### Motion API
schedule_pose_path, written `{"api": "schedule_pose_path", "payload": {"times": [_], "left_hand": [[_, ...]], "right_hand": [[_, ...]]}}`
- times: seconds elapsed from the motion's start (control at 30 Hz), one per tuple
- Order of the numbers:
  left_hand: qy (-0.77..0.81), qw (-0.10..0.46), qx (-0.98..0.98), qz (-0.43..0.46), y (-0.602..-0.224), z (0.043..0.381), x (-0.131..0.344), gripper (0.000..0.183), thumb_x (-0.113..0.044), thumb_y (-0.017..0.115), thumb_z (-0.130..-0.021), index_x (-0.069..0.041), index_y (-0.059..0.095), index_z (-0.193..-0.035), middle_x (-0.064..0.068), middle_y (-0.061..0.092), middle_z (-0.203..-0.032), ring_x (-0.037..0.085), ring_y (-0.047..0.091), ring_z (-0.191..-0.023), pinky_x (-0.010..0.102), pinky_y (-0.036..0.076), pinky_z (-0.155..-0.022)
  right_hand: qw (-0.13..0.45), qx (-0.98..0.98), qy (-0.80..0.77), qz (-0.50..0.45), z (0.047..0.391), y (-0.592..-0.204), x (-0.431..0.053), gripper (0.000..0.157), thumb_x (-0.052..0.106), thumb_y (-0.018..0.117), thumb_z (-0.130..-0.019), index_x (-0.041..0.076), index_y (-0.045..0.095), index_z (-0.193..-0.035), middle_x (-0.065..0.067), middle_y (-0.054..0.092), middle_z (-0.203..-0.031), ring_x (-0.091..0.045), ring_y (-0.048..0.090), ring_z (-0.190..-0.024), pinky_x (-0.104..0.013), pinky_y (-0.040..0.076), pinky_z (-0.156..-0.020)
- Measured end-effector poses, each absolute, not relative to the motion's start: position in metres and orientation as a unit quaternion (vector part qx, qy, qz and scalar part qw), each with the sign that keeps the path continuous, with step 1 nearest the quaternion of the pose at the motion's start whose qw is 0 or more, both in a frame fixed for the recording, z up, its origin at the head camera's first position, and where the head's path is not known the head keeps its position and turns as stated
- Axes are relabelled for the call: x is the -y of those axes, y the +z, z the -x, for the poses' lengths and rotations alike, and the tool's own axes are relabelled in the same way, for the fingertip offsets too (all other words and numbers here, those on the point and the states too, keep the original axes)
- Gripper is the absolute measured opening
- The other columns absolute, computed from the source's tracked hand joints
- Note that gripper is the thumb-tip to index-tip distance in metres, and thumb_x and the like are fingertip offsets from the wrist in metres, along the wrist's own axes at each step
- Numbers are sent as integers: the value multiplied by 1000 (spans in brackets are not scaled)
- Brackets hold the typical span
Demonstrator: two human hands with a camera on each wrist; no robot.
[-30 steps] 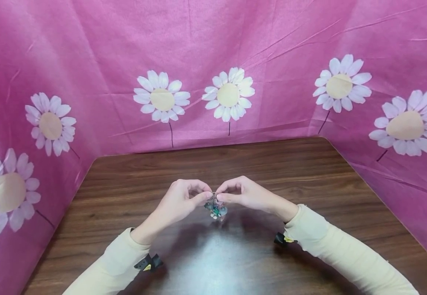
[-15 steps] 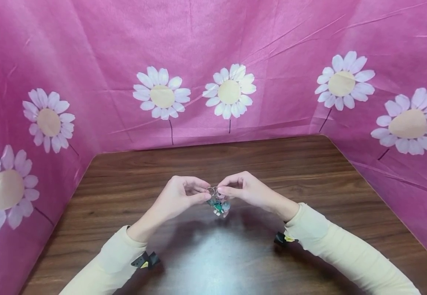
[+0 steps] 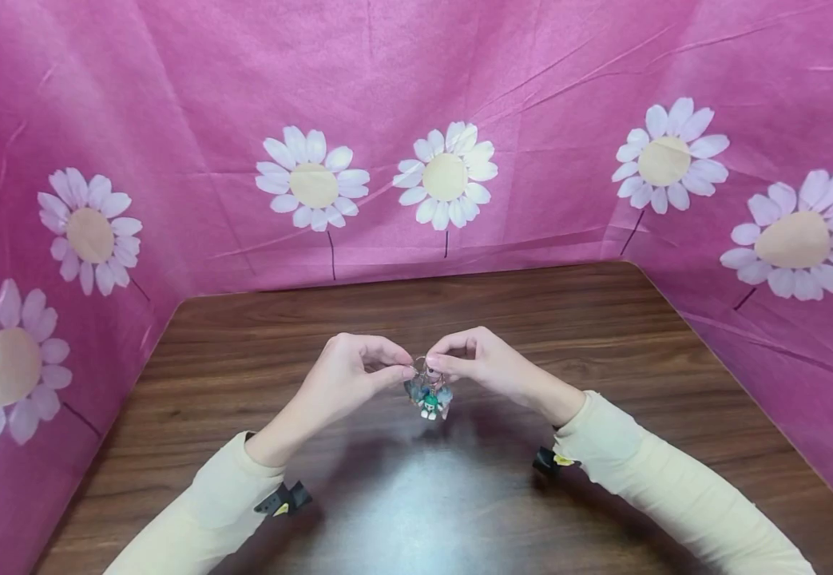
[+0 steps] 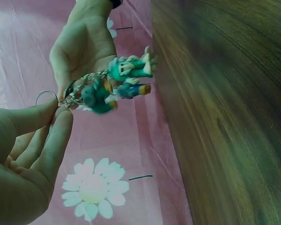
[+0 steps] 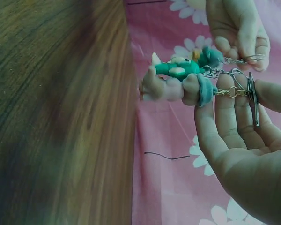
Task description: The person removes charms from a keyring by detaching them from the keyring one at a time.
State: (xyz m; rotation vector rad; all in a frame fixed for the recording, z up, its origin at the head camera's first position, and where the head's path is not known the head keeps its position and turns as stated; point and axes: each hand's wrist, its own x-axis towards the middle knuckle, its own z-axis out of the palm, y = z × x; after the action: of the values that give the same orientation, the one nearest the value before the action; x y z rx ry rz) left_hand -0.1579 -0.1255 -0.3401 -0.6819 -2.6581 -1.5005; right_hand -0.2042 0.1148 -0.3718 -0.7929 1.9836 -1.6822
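Note:
Above the table, a cluster of keychains with small figurines (image 3: 429,405) hangs between my two hands. My left hand (image 3: 355,371) pinches the metal key ring end between thumb and forefinger; a ring (image 4: 46,93) loops out beside its fingertips in the left wrist view. With thumb and forefinger, my right hand (image 3: 486,366) pinches metal rings (image 5: 253,101) on the other side. Short chains run down to a green figurine (image 4: 129,68), a teal-headed one (image 4: 97,97) and a pale one with a teal cap (image 5: 178,89). Fingertips partly hide how the rings join.
A dark wood-grain table (image 3: 243,335) lies under both hands, with a bright reflection near its front. Pink cloth (image 3: 387,64) printed with white daisies surrounds its back and sides. Black straps with small devices sit at both wrists (image 3: 283,499).
Both hands have risen slightly in the head view, carrying the keychains up. The fingertips have shifted along the rings, and the green figurine now shows more clearly.

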Motion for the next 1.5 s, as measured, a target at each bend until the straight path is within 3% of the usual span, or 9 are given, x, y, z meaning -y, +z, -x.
{"api": "schedule_pose_path", "payload": {"times": [0.47,0.73,0.9,1.1,1.33,1.5], "left_hand": [[-506,-31,832,226,-345,160,130,12,-15,81,-88,-8,78,-97,-2,76,-86,13,72,-76,28,58,-65],[-516,-57,823,229,-351,161,144,9,-16,79,-90,-12,77,-98,-5,76,-86,20,72,-79,28,54,-66],[-528,-88,816,216,-353,165,156,10,-19,78,-91,-13,77,-99,3,76,-90,24,72,-84,30,56,-71],[-574,-122,787,191,-358,173,174,19,-16,77,-92,-3,73,-105,9,76,-100,26,73,-93,38,59,-82],[-659,-154,720,155,-374,191,201,25,-5,68,-97,12,60,-113,16,74,-104,26,73,-98,50,53,-93],[-670,-159,716,117,-392,207,228,26,-2,62,-100,16,59,-119,13,74,-102,23,73,-97,46,55,-92]], "right_hand": [[213,-715,-608,271,205,-369,-119,23,15,66,-100,-6,71,-110,-12,75,-96,-20,72,-86,-46,58,-85],[222,-713,-609,268,206,-368,-121,24,15,66,-100,-5,71,-112,-13,74,-98,-20,71,-86,-44,58,-88],[236,-695,-625,264,206,-366,-123,26,13,64,-100,-8,69,-114,-15,74,-100,-23,72,-86,-45,57,-89],[246,-689,-633,253,207,-366,-124,32,13,65,-100,-14,64,-117,-11,74,-102,-21,72,-88,-44,57,-89],[258,-674,-644,254,208,-366,-124,33,12,63,-101,-16,62,-119,-13,73,-99,-22,72,-87,-43,57,-90],[264,-668,-647,255,208,-366,-124,30,13,64,-101,-13,65,-116,-12,72,-96,-20,71,-87,-43,57,-90]]}}
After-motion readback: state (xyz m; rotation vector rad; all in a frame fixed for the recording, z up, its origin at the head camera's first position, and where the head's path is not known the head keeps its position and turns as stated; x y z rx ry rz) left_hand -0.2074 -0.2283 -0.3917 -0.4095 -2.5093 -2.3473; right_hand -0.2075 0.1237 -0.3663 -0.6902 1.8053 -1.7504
